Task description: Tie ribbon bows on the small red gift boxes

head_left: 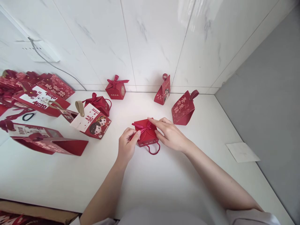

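A red gift box [148,135] lies on the white tabletop in front of me, with a dark red ribbon [145,126] tied across its folded top. A twisted red cord handle [154,153] hangs from its near side. At the left edge of the box, my left hand [127,142] is closed, its thumb and forefinger pinching a ribbon end. My right hand [170,132] grips the right side, forefinger at the far corner by the ribbon and thumb lower on the edge.
Behind stand a bow-tied box [116,90], a triangular box [162,92] and a tilted looped box [184,107]. To the left are a cartoon-couple box [95,123] and several more red boxes [44,100]. A white card [242,152] lies right; a carton [35,212] is lower left.
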A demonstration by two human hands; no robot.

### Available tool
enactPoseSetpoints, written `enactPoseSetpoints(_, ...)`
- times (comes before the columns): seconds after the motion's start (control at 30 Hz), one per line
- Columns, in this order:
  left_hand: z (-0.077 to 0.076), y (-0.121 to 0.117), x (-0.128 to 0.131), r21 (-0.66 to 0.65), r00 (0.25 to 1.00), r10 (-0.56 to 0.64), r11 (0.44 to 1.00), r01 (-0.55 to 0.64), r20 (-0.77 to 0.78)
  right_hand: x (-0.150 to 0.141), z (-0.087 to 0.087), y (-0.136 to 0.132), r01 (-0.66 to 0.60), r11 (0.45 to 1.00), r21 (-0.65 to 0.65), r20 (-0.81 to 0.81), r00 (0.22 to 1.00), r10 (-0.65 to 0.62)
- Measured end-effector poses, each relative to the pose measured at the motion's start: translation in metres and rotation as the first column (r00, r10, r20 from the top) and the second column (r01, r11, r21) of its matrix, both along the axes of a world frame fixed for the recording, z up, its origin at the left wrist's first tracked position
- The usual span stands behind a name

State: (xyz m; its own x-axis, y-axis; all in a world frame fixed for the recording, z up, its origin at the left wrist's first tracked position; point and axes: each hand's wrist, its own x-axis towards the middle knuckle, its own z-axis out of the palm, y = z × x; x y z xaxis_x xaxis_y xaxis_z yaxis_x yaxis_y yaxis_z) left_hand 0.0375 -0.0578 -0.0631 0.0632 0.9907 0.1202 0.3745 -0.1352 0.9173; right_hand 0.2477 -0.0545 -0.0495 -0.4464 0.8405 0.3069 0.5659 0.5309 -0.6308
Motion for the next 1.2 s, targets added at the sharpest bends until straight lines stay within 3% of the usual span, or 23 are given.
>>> enactPoseSetpoints(0.27,-0.002,0.002,-0.006,-0.084,0.999,0.03,0.996,-0.031,-0.015,-0.003,-0.004,0.0,0.024,0.998,-0.063,0.022,1.0,-0.023)
enactPoseSetpoints(0.43,-0.001,0.003,-0.01,-0.138,1.0,-0.002,0.99,-0.003,-0.031,-0.008,-0.006,-0.001,0.088,0.996,-0.031,0.103,0.991,-0.084)
enactPoseSetpoints(0.57,0.005,0.005,-0.015,-0.254,0.99,-0.135,0.96,0.123,-0.033,-0.01,-0.006,0.0,0.082,0.997,-0.013,0.146,0.986,-0.08)
enactPoseSetpoints(0.73,0.015,0.009,-0.038,-0.403,0.909,-0.411,0.845,0.351,-0.069,-0.005,-0.005,0.001,-0.004,0.999,-0.038,0.064,0.998,0.007)
enactPoseSetpoints(0.8,0.016,0.011,-0.052,-0.426,0.889,-0.446,0.828,0.364,-0.107,-0.003,-0.004,0.002,-0.019,0.999,-0.029,0.026,0.999,0.02)
enactPoseSetpoints(0.87,0.015,0.012,-0.062,-0.425,0.901,-0.406,0.85,0.312,-0.151,-0.002,-0.005,0.002,-0.005,1.0,-0.021,-0.018,1.0,0.005)
enactPoseSetpoints(0.93,0.013,0.014,-0.065,-0.351,0.944,-0.26,0.919,0.178,-0.203,0.0,-0.005,0.003,0.016,1.0,-0.013,-0.069,0.997,-0.017)
enactPoseSetpoints(1.0,0.011,0.015,-0.057,-0.191,0.978,-0.041,0.982,0.001,-0.207,0.001,-0.005,0.004,0.019,1.0,-0.001,-0.097,0.995,-0.019)
enactPoseSetpoints(1.07,0.012,0.013,-0.043,0.0,0.981,0.123,0.992,-0.124,-0.148,0.001,-0.005,0.003,0.002,1.0,0.012,-0.087,0.996,-0.001)
enactPoseSetpoints(1.13,0.014,0.009,-0.028,0.166,0.983,0.139,0.979,-0.117,-0.124,0.0,-0.004,0.003,-0.026,1.0,0.017,-0.069,0.997,0.027)
enactPoseSetpoints(1.2,0.017,0.006,-0.017,0.265,0.979,0.084,0.964,-0.032,-0.186,-0.001,-0.003,0.001,-0.074,0.997,0.016,-0.07,0.995,0.075)
